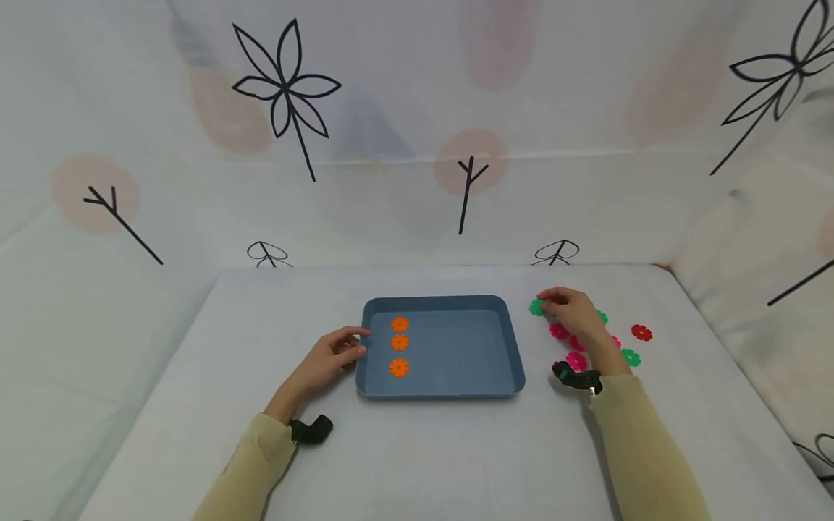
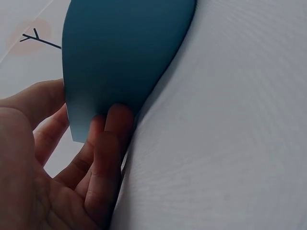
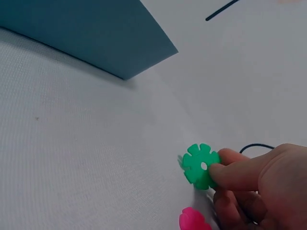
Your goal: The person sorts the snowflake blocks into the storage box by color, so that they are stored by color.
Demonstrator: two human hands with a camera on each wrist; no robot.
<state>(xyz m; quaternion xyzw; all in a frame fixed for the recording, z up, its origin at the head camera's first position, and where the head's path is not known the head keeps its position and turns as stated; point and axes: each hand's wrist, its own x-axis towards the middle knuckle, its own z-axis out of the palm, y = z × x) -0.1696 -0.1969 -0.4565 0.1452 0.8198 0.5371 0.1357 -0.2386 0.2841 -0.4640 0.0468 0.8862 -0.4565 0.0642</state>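
Observation:
My left hand (image 1: pixel 331 359) holds the left rim of a blue-grey tray (image 1: pixel 456 394); in the left wrist view one finger reaches past the rim while other fingertips (image 2: pixel 119 120) touch the outer wall. Inside the tray, three orange flower-shaped discs (image 1: pixel 399 342) form a column near the left side. To the right of the tray, my right hand (image 1: pixel 576 312) pinches a green flower-shaped disc (image 3: pixel 195 167) between thumb and finger. The disc is tilted up, with a small hole at its centre. A pink disc (image 3: pixel 193 219) lies just below it in the right wrist view.
Around and under the right hand lie several pink discs (image 1: pixel 576 362), green discs (image 1: pixel 630 357) and a red disc (image 1: pixel 641 332), some partly covered. A white cloth covers the table (image 1: pixel 417 456). Patterned fabric (image 1: pixel 391 210) stands behind it.

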